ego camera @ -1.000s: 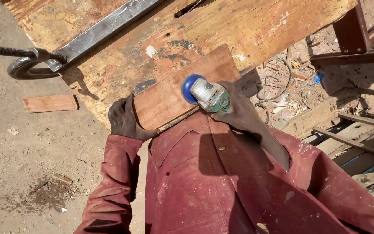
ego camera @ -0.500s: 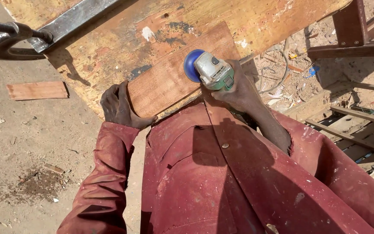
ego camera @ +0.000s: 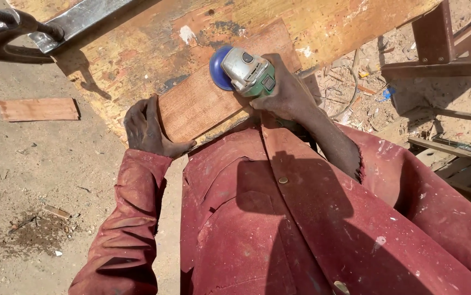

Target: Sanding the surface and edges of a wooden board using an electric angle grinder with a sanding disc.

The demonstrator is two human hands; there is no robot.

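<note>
Fingers of the right hand [ego camera: 284,93] are wrapped tight round the body of a green and silver angle grinder [ego camera: 246,70], whose blue sanding disc [ego camera: 219,68] faces down onto a reddish wooden board [ego camera: 213,93]; whether the disc truly touches the wood I cannot tell. Over at 9 o'clock from the grinder, the left hand [ego camera: 145,128] lies spread and flat, fingers a little apart, pressing the board's near left end with the thumb hooked along its lower edge. The board rests on a worn, paint-stained workbench [ego camera: 312,33], and its long axis runs from about 7 o'clock, at the left hand, up to about 1 o'clock, past the grinder. So the unsanded run between the 2 hands lies at roughly 8 o'clock from the disc, straight along the grain line, and the right hand is the nearer one to the board's middle and far end, while the left hand only pins the near corner. Both arms wear dusty red sleeves [ego camera: 131,218]. At 10 o'clock a steel clamp [ego camera: 6,33] hangs off the bench edge beside a flat metal bar [ego camera: 82,19]. A loose wood offcut [ego camera: 37,109] lies on the sandy ground [ego camera: 39,175] at 9 o'clock, well apart from the bench.
</note>
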